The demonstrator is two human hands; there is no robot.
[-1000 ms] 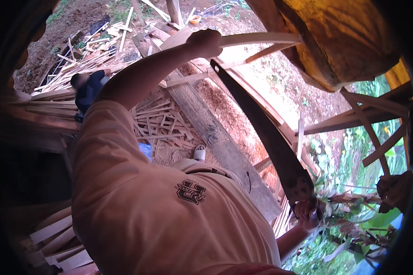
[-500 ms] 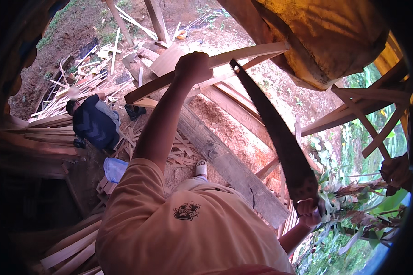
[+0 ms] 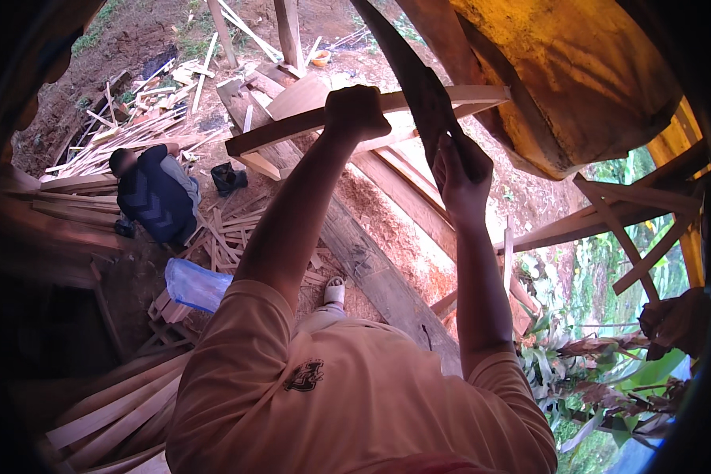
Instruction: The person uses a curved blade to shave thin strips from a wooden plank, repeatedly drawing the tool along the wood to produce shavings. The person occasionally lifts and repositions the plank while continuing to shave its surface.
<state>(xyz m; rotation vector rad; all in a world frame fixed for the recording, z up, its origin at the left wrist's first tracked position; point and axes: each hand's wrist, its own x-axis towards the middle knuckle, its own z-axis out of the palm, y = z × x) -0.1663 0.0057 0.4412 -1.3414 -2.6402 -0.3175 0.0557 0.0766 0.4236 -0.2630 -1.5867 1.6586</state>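
Note:
My left hand [image 3: 357, 112] is closed around a long piece of lumber [image 3: 442, 97] that runs crosswise in front of me. My right hand [image 3: 460, 170] grips the handle end of a dark handsaw [image 3: 419, 83]. The saw's blade crosses the lumber to the right of my left fist, its far end reaching the top edge of the picture. Whether the teeth touch the wood is hard to tell. Below my arms lies a thick grey plank [image 3: 371, 265], slanting from upper left to lower right.
Yellow-brown tarp [image 3: 577, 87] hangs at the upper right, near crossed wooden poles [image 3: 640, 229]. At left a person in dark clothing [image 3: 156, 197] crouches beside heaped wood strips [image 3: 110, 146]. A clear plastic bag [image 3: 197, 284] and stacked boards [image 3: 118, 411] lie at lower left.
My right hand has moved up and forward from the lower right, pushing the saw past the lumber toward the top. My left hand still grips the lumber.

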